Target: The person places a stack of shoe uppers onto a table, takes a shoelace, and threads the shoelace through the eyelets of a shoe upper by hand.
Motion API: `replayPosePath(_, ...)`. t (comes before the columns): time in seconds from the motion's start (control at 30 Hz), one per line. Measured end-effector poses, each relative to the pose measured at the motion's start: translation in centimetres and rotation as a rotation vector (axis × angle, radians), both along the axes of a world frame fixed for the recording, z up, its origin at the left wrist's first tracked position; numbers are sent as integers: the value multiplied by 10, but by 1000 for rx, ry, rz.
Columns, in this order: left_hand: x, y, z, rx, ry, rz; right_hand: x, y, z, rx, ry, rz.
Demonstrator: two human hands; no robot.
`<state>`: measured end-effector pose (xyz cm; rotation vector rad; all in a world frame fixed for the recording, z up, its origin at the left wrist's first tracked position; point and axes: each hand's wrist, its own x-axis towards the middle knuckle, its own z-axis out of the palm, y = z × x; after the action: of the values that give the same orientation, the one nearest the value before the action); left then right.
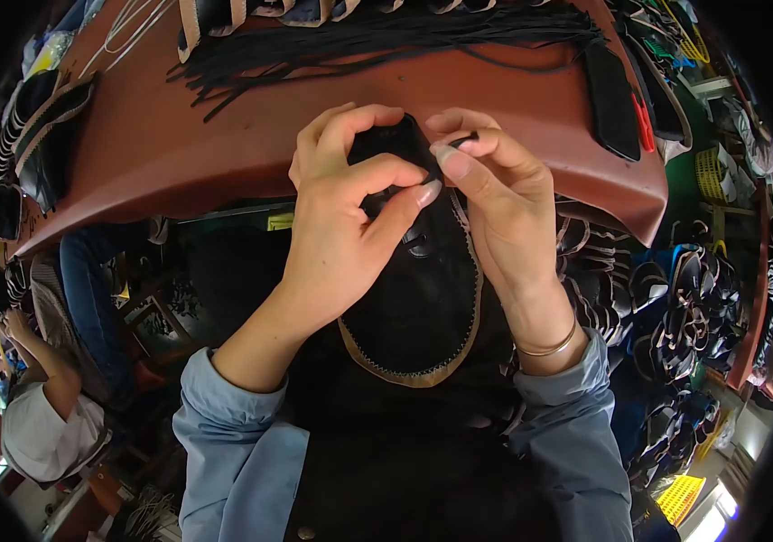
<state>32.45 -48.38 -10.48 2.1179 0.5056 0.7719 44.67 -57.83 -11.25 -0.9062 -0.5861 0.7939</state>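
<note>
A black shoe upper (409, 312) with a tan, zigzag-stitched edge lies against my dark apron, its far end at the table's front edge. My left hand (341, 199) is closed on the upper, thumb and forefinger pinching near its middle, the other fingers curled over its far end. My right hand (499, 181) pinches a thin black lace (466, 140) between thumb and forefinger, just right of my left fingertips. A short piece of lace shows threaded through slits in the upper below my hands. The fingers partly hide where the lace meets the upper.
A bundle of black laces (386, 50) lies across the reddish-brown table (251, 135). Beyond it are more tan-edged pieces. At right lie a dark flat pad (610, 99) and a red-handled tool (643, 125). Shoe parts hang at lower right. Another person (52, 415) sits at left.
</note>
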Motion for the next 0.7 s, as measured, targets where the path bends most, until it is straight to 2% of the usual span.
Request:
replayPosePath(0.07, -3, 0, 3, 20, 15, -9, 3, 4, 0, 66, -25, 14)
replayPosePath(0.13, -8, 3, 8, -33, -64, 96, 16, 2, 2, 169, 215, 68)
replayPosePath(0.23, -27, 20, -6, 110, -88, 94, 100, -20, -2, 239, 54, -115)
replayPosePath(0.3, -31, 17, -15, 98, -36, 100, 134, -38, 16, 317, 62, -22)
replayPosePath(0.33, -29, 15, -17, 194, 2, 108, 129, -36, 12, 313, 63, -19)
replayPosePath(0.4, -20, 12, -22, 367, 39, 146, 102, -29, 3, -44, -203, -31)
replayPosePath(0.47, -9, 10, -20, 390, 66, 176, 37, -18, 6, -472, -543, 123)
replayPosePath(0.5, -6, 9, -19, 410, 100, 206, 26, -14, -2, -455, -650, 149)
replayPosePath(0.53, -5, 8, -17, 409, 105, 199, 20, -13, -10, -405, -828, 73)
replayPosePath(0.6, -3, 9, -17, 302, 107, 128, 16, -12, -12, -401, -854, 17)
replayPosePath(0.7, 0, 8, -21, 367, 119, 115, 12, -12, -13, -394, -953, -80)
